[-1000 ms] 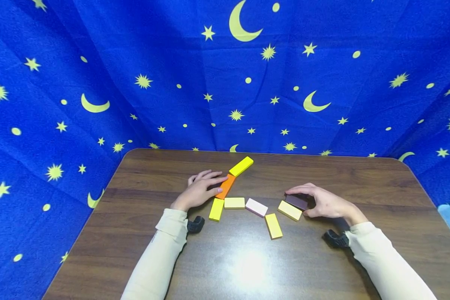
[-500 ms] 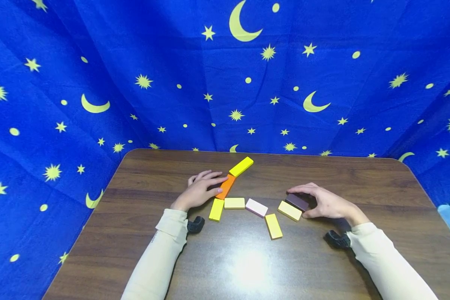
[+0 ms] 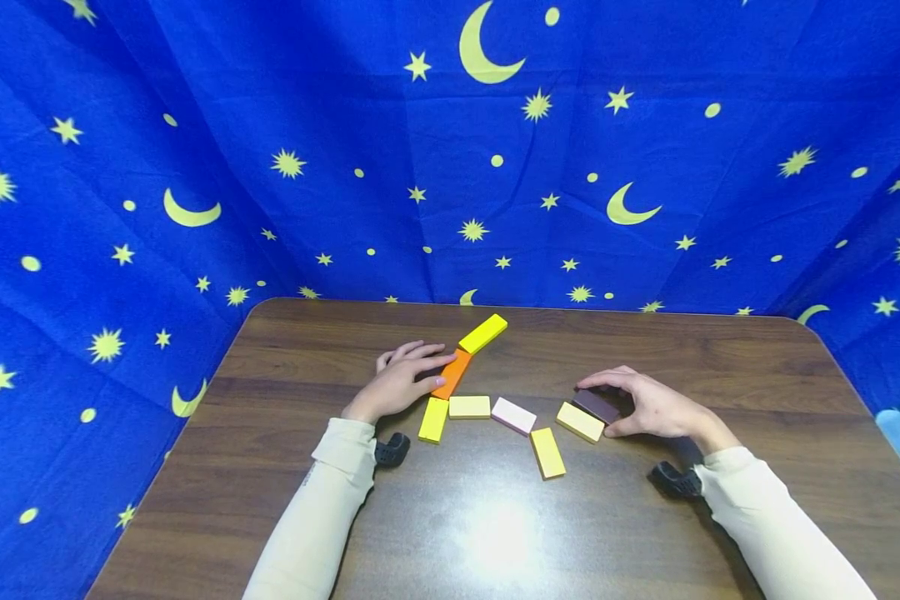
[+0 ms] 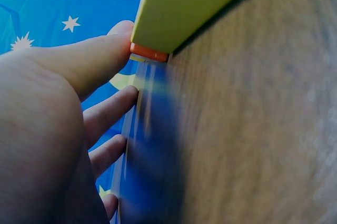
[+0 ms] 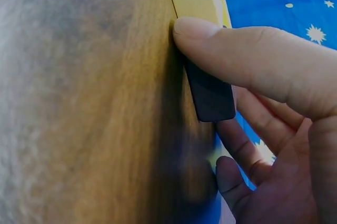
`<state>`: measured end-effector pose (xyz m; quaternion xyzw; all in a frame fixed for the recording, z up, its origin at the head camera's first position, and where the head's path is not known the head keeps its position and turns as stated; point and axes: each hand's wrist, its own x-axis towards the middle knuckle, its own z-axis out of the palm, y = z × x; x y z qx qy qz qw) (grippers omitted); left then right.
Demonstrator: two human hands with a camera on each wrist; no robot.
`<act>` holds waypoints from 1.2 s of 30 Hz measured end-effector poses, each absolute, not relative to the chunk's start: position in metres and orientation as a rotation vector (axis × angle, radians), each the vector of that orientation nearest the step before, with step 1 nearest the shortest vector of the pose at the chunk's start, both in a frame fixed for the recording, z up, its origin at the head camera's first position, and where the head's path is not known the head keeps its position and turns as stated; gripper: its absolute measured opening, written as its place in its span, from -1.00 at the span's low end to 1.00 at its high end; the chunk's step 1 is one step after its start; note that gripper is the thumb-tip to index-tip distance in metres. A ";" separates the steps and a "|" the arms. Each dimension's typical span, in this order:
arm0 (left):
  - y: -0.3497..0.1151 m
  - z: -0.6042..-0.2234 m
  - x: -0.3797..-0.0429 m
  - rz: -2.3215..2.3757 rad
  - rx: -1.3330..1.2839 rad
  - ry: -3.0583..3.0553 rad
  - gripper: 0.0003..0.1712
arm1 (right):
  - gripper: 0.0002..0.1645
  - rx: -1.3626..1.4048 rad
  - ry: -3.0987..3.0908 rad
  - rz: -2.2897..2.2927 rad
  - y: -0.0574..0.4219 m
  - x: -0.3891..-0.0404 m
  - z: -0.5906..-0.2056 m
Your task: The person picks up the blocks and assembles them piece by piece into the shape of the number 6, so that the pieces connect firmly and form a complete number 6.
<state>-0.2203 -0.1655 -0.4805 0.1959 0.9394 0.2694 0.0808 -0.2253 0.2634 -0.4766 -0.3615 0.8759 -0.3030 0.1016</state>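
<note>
My right hand [image 3: 648,406] holds a dark brown block [image 3: 596,406] between thumb and index finger, the other fingers behind it. Right beside it, on the near left, lies a pale yellow block [image 3: 580,422]; in the right wrist view, the thumb crosses in front of the dark block [image 5: 210,95]. On the left, my left hand [image 3: 400,385] rests with fairly straight fingers against an orange block [image 3: 452,374], thumb and index fingertips on it. A bright yellow block [image 3: 483,333] extends from its far end, and another yellow block [image 3: 433,419] sits at its near end.
A cream block [image 3: 469,407], a pale pink block [image 3: 513,415] and a yellow block [image 3: 547,452] continue the bent line between the hands. All lie flat on the wooden table [image 3: 307,333]. Behind it hangs a blue star-patterned cloth [image 3: 390,108].
My right hand and the dark brown block have slid very slightly to the right along the pale yellow block. My left hand and the other blocks stay in place.
</note>
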 end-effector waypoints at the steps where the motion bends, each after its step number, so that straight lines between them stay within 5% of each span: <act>1: -0.165 -0.480 -0.220 0.806 0.586 2.808 -0.46 | -0.18 -1.072 2.592 -0.893 0.264 -0.225 -0.477; 36: -0.166 -0.480 -0.221 0.814 0.577 2.802 -0.46 | -0.15 -1.189 2.678 -0.938 0.263 -0.209 -0.462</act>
